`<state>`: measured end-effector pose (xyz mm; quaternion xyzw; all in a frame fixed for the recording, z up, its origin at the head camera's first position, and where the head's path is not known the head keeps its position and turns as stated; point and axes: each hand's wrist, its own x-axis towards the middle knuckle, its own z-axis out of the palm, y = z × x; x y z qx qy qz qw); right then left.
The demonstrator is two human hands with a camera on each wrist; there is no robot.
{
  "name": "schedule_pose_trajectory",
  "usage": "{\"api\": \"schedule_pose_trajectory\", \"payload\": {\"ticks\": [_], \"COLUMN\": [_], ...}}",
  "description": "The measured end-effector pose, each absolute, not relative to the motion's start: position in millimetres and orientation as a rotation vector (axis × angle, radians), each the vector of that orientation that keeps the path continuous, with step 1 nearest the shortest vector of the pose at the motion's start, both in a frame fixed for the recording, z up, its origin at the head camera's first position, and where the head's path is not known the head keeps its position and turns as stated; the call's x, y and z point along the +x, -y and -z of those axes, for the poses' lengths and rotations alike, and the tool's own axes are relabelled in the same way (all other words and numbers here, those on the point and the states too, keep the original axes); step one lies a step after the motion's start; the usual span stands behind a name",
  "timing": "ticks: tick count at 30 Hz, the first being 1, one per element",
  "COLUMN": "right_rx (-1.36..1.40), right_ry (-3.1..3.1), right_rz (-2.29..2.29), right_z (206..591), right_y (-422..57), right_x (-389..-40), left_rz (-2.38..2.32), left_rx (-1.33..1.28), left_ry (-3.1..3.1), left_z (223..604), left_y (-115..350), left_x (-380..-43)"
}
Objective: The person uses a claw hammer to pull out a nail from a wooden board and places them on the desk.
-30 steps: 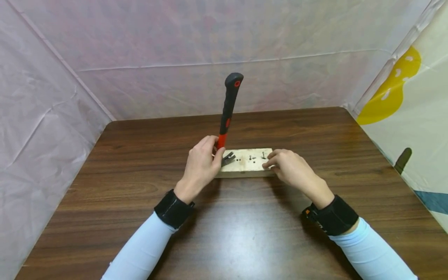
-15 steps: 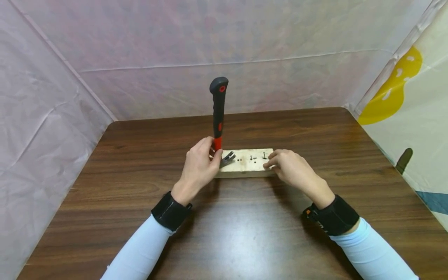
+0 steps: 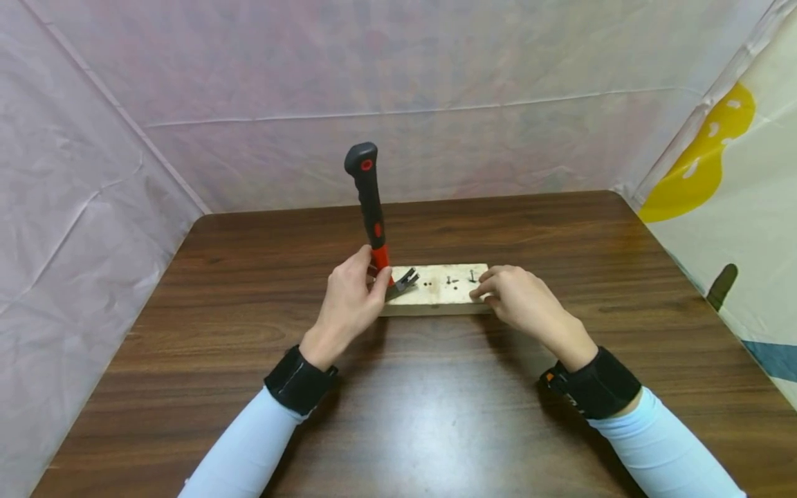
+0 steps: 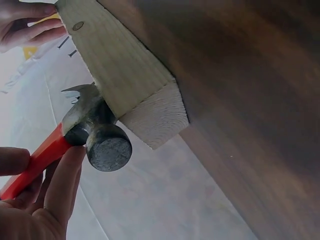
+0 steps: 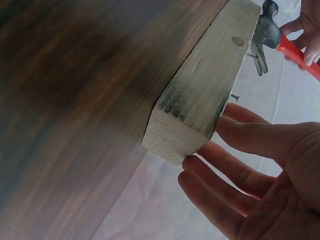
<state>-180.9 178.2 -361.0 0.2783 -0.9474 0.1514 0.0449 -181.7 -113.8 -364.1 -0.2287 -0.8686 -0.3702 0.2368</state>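
A claw hammer [image 3: 371,207] with a black and red handle stands handle-up at the left end of a pale wooden block [image 3: 436,296]. My left hand [image 3: 347,296] holds it by the red neck between thumb and fingers. The handle leans left, and the claw [image 5: 259,56] points right along the block's top. In the left wrist view the striking face [image 4: 111,153] juts past the block's end. My right hand [image 3: 521,300] grips the block's right end, thumb [image 5: 245,135] on the near top edge. One nail [image 3: 472,276] stands beside those fingertips, another nail [image 3: 448,280] further left.
Small dark holes [image 3: 427,284] dot the block's top. The block lies on a brown wood-grain table [image 3: 249,346]. White sheeting [image 3: 373,69] rises behind and left of it, and a printed sheet with a yellow shape [image 3: 691,166] hangs at the right.
The hammer's handle has swung from leaning right to leaning left, and my left hand has shifted slightly left with it. My right hand and the block have stayed almost in place.
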Motion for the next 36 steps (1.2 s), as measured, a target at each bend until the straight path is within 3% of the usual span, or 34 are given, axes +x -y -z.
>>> {"api": "schedule_pose_trajectory", "payload": {"ticks": [36], "right_rx": [0.805], "right_ry": [2.789], "right_rz": [-0.513], "right_z": [364.4], "right_y": [-172.9], "right_x": [-183.8], "left_rz": [1.217], "left_rx": [-0.555], "left_ry": [2.348], "left_z": [369.2], "left_y": [129.9], "left_x": [-175.9]}}
